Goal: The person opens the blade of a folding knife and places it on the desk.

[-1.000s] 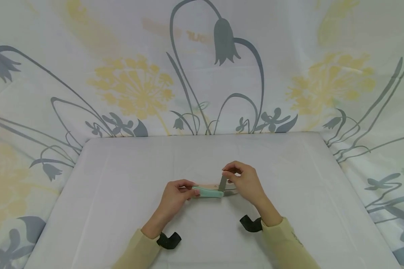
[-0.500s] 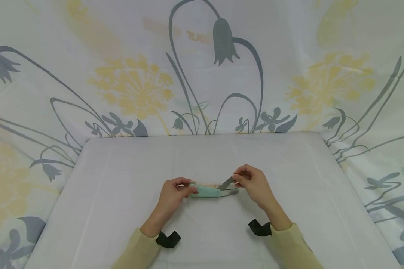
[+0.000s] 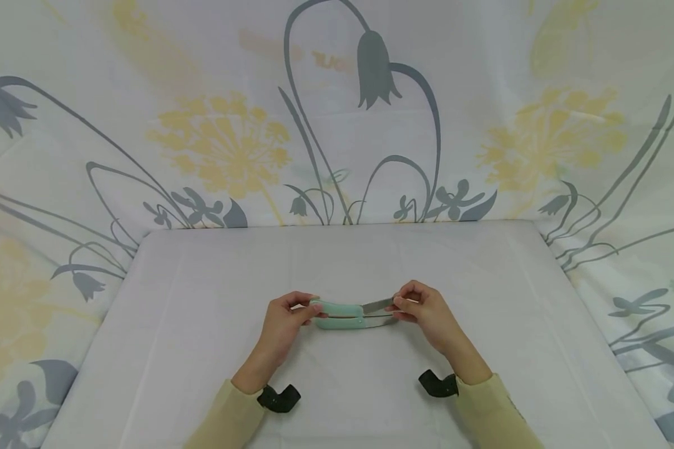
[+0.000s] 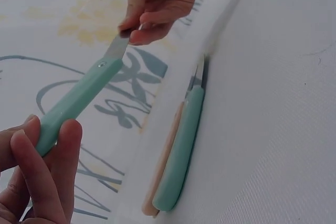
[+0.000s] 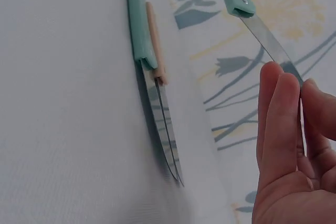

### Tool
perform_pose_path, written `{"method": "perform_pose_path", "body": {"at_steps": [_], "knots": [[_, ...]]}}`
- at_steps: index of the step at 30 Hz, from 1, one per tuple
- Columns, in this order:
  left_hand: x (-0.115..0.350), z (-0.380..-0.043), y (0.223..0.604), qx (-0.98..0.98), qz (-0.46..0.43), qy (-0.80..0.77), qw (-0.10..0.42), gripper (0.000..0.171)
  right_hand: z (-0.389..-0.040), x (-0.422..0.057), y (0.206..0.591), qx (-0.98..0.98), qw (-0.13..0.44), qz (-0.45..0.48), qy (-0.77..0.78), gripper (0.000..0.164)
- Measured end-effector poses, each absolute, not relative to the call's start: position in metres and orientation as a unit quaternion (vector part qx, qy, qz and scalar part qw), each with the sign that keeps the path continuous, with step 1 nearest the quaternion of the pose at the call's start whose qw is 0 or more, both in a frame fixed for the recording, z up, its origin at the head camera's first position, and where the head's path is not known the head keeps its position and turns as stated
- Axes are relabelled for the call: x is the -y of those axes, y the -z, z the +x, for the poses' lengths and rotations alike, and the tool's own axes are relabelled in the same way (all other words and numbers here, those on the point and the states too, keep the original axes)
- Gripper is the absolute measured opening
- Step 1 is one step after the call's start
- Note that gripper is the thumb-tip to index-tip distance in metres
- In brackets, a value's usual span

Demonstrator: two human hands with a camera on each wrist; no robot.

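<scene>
A folding knife with a mint-green handle (image 4: 79, 97) is held up off the table, its blade (image 5: 268, 38) swung out nearly in line with the handle. My left hand (image 3: 283, 321) pinches the handle's rear end between thumb and fingers. At the other end, my right hand (image 3: 429, 315) pinches the blade near its tip, which the fingers hide. Below on the table lie two more unfolded folding knives side by side, a mint-green knife (image 4: 181, 153) and a beige-pink knife (image 5: 153, 35). Their blades point the same way, to the right in the head view.
A white cloth covers the table (image 3: 213, 268). Behind it and at the sides hangs a curtain (image 3: 337, 137) printed with grey and yellow flowers. A black strap piece (image 3: 279, 399) sticks out at the left wrist and another strap piece (image 3: 438, 383) at the right.
The held knife's blade has swung from nearly upright outward to the right, the right hand moving right with it. The left hand has shifted slightly left and up, uncovering the knives below.
</scene>
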State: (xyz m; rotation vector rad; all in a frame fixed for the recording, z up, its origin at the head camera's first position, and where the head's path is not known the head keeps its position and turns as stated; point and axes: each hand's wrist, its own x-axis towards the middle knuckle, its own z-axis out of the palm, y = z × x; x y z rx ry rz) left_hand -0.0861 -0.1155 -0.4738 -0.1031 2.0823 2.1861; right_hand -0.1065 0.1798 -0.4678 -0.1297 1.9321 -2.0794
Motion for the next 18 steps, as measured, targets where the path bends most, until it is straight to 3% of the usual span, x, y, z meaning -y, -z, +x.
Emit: {"method": "perform_pose_path", "body": {"at_steps": [7, 18], "knots": [[0.115, -0.087, 0.474, -0.653, -0.068, -0.752, 0.065, 0.015, -0.105, -0.18, 0.472, -0.618, 0.179, -0.03, 0.765, 0.011], [0.114, -0.089, 0.479, -0.63, -0.086, -0.768, 0.078, 0.016, -0.106, -0.178, 0.48, -0.628, 0.163, -0.025, 0.76, 0.009]]}}
